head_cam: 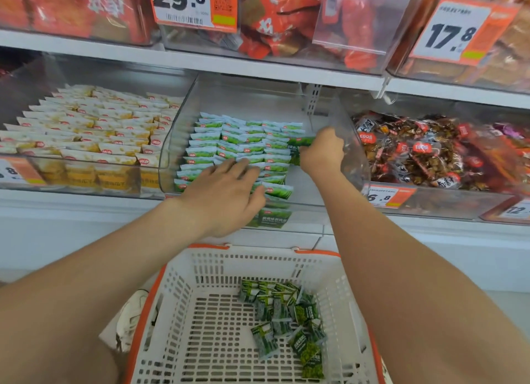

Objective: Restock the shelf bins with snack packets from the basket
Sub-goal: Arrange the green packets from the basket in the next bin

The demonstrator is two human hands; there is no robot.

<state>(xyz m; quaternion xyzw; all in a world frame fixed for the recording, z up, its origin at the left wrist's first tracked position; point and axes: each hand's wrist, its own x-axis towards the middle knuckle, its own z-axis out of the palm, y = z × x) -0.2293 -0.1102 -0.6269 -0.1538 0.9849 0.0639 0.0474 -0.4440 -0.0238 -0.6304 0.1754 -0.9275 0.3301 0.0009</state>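
A clear shelf bin (304,188) in the middle holds rows of green-and-white snack packets (243,145). My left hand (223,194) lies flat with straight fingers on the front rows of packets. My right hand (322,151) is inside the bin at its right side and grips a dark green packet (298,148) at the end of a row. Below, a white basket with an orange rim (200,269) holds several loose dark green packets (286,317) in its right half.
Yellow-and-white packets (86,131) fill the bin to the left, brown-and-red wrapped snacks (430,151) the bin to the right. Upper-shelf bins with red packs carry price tags 29.8 (195,4) and 17.8 (456,30). A white shoe (129,320) shows beside the basket.
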